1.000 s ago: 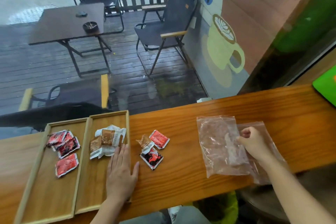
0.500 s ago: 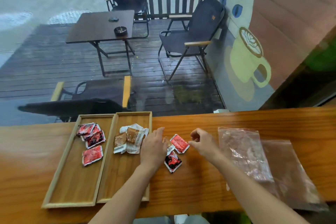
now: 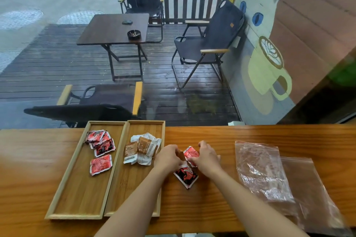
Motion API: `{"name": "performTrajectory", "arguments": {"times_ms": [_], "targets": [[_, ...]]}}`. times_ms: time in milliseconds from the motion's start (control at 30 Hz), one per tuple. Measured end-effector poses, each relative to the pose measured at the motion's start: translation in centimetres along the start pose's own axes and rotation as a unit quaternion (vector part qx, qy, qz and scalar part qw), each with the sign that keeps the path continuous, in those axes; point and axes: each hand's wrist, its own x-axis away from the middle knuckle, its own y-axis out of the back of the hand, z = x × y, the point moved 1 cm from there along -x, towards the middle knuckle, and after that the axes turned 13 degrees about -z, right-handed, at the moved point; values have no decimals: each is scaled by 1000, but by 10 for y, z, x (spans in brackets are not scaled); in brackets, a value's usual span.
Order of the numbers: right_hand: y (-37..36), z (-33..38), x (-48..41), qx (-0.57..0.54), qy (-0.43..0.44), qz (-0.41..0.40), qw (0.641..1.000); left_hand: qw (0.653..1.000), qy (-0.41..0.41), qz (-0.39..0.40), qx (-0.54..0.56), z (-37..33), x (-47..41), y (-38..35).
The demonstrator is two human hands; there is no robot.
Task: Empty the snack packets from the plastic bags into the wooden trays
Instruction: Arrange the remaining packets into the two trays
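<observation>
Both hands are at a small cluster of loose snack packets on the wooden counter (image 3: 212, 194), just right of the two wooden trays. The left hand (image 3: 168, 158) is curled, its fingers bent inward and its fingertips closed on a brown packet (image 3: 180, 155) at the cluster's left edge. The right hand (image 3: 207, 157) faces it; its fingers are curled downward with the tips on a red packet (image 3: 190, 155), but whether they pinch it or only rest on it cannot be determined. Directly below the fingertips of both hands, toward the person, a black-and-red packet (image 3: 186, 176) lies flat on the counter, partly under the hands. Immediately left of the left hand's knuckles is the right tray (image 3: 133, 194), which holds a heap of brown-and-white packets (image 3: 143, 151) near its far end. The left tray (image 3: 81, 188) touches it along one long side and holds several red packets (image 3: 100, 147), with one more lying apart (image 3: 101, 164) nearer the person. Well right of the right hand, two clear plastic bags lie flat and overlapping on the counter: the nearer bag (image 3: 260, 171) and a second bag (image 3: 308, 188) beyond it.
</observation>
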Motion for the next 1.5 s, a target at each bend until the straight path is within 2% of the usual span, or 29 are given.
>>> {"name": "performTrajectory", "arguments": {"times_ms": [200,267,400,500,600,733,867,967,1100,1233,1400,1500], "targets": [[-1,-5,-4,49,14,34,998,973,36,-62,217,12,24,46],[2,-7,-2,7,16,66,998,951,53,-71,295,18,36,63],[18,-5,7,-147,-8,123,981,903,115,-107,400,41,56,86],[23,1,18,-155,13,150,976,857,176,-122,468,62,67,93],[14,10,27,-80,44,150,985,825,223,-144,499,80,78,97],[-2,15,37,20,64,144,987,806,251,-182,504,96,92,98],[-8,11,44,30,59,137,988,790,275,-208,507,104,101,95],[-5,8,44,-13,43,150,988,780,291,-235,501,111,105,92],[4,7,41,-93,13,170,981,776,307,-247,493,117,106,82],[11,10,35,-132,32,161,978,797,327,-231,452,124,102,66],[25,34,30,-189,70,163,966,848,327,-223,353,130,95,51],[26,59,28,-206,94,174,958,901,278,-216,253,132,91,48]]}}
